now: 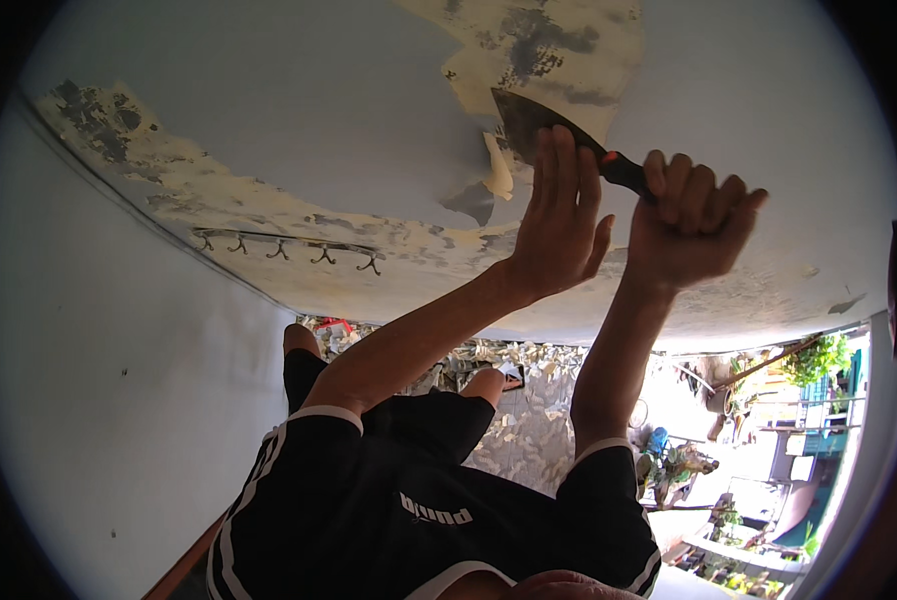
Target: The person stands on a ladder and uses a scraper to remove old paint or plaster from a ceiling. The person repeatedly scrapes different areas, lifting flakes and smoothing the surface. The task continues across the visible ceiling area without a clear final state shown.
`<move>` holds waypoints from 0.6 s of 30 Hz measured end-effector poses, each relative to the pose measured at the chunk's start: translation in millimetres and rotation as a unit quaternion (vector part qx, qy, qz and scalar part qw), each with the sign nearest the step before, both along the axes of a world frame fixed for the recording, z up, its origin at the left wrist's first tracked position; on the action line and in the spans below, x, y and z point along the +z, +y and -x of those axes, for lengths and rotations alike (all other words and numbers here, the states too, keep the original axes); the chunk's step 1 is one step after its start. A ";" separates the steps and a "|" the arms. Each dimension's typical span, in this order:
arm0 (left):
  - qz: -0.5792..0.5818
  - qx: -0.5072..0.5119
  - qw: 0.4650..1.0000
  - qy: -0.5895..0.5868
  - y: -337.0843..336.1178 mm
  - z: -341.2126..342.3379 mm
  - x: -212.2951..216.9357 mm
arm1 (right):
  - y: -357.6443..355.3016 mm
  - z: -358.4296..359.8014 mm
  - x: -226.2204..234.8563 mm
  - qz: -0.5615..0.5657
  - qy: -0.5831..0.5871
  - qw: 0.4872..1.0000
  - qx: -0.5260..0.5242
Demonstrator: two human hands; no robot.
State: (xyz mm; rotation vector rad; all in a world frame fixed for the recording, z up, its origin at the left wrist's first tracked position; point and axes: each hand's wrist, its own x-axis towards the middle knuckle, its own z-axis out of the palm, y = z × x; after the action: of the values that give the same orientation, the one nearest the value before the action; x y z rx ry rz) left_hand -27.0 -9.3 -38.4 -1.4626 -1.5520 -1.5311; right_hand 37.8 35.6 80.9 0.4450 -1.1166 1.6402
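My right hand [691,225] is wrapped round the black handle of a paint scraper [624,172] with a red accent near its blade. The dark, wide blade tilts up and left, its edge against the wall [359,90]. Outstretched fingers of my left hand [559,225] lie flat along the blade. Beside the blade edge, a curled flap of loose paint [499,170] hangs from the wall. Grey-blue paint still covers the surface to the left, while a cream patch with dark stains [569,60] lies bare above the blade.
A metal hook rail [289,245] is fixed low on the wall at left. Paint flakes [529,440] litter the floor around my legs, with a red item [337,325] among them. Bright daylight, plants [819,360] and a railing show through an opening at right.
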 end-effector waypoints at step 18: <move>-0.006 -0.034 0.999 0.001 -15.8 -6.4 15.8 | 16.1 -22.9 -19.2 -0.079 -0.070 0.990 -0.092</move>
State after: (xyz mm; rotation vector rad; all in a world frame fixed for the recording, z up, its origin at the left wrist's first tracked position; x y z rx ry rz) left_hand -20.6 -25.2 -22.6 -1.5258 -1.5031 -1.5736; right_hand 60.8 51.6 61.8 0.3199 -1.3583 1.4454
